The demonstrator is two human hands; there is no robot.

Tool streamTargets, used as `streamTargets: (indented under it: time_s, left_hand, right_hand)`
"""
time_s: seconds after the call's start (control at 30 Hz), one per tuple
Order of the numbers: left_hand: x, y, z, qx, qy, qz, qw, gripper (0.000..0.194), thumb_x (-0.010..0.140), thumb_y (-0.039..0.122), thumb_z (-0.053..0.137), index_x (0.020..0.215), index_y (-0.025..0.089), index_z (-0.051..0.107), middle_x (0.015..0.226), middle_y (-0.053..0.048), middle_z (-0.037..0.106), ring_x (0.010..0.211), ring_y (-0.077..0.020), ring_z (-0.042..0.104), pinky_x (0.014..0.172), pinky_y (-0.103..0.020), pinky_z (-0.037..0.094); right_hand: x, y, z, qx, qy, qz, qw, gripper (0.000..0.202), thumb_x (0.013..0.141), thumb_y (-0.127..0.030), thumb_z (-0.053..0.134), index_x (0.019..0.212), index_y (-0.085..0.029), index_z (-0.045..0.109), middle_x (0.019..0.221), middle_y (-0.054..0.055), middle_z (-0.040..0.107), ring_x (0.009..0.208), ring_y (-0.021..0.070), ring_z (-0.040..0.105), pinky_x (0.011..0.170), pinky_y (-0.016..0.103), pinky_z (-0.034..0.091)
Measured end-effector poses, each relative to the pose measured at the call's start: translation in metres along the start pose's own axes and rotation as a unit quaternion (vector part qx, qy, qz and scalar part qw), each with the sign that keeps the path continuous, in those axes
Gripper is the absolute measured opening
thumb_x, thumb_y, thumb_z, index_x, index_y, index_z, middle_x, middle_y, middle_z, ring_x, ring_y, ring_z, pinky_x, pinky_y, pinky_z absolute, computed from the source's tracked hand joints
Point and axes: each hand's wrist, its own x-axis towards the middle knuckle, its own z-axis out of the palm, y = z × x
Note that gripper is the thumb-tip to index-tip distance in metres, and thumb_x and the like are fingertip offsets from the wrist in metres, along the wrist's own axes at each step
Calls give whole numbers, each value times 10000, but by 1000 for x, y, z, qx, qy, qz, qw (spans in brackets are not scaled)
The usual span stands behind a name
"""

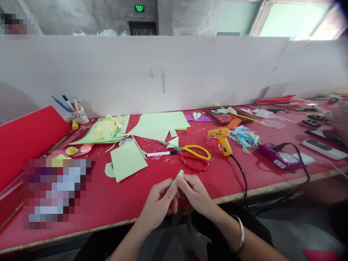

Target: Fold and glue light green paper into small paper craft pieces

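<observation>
Near the table's front edge, my left hand (160, 197) and my right hand (194, 190) meet, both pinching one small folded piece of pale green paper (178, 176). Its tip pokes up between my thumbs, while my fingers hide the lower part. Beyond them lie scissors (197, 156) with one yellow and one red handle, a small green paper triangle (173, 143) on their blades. A white marker with a black cap (160, 154) rests beside the scissors. To the left is a square green sheet (128, 161), overlapping another scrap.
Larger green sheets (160, 125) lie at the back. A yellow glue gun (221, 139) trails a black cable over the front edge, near a purple power strip (280, 156). A pen cup (80, 116) stands at the left, and a blurred person's hand (339, 119) shows at the far right.
</observation>
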Motion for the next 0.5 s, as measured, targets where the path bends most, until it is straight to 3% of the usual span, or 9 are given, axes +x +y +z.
streamTargets:
  time_s: [0.1,0.27,0.43,0.5]
  left_hand:
    - [2,0,-4,-64,-26,-34,997,431,750,572,428,587,173,421,374,75,398,322,-58,344,388,-187,280]
    - [3,-4,-7,-84,-35,-42,995,465,721,614,434,555,180,410,307,82,348,288,-62,318,368,-191,299]
    - [5,-5,-5,-16,-9,-26,999,461,758,583,399,552,172,429,341,68,369,323,-68,337,379,-189,269]
    - [6,-4,-5,17,8,-9,1000,454,774,560,391,563,163,454,372,56,399,358,-74,360,411,-195,281]
  right_hand:
    - [-1,-4,-1,-5,-30,-8,1000,426,853,-427,367,538,-162,475,489,-27,455,458,77,411,460,191,331]
    - [-1,-3,-4,2,-53,-6,999,437,864,-433,341,553,-162,484,504,-26,451,471,77,413,472,190,335]
    - [4,1,-7,1,-50,8,999,417,858,-420,367,541,-165,458,497,-35,420,471,77,396,470,193,324]
    - [4,-2,-12,0,-18,3,1000,389,850,-401,399,539,-170,440,496,-33,432,467,79,409,465,195,330]
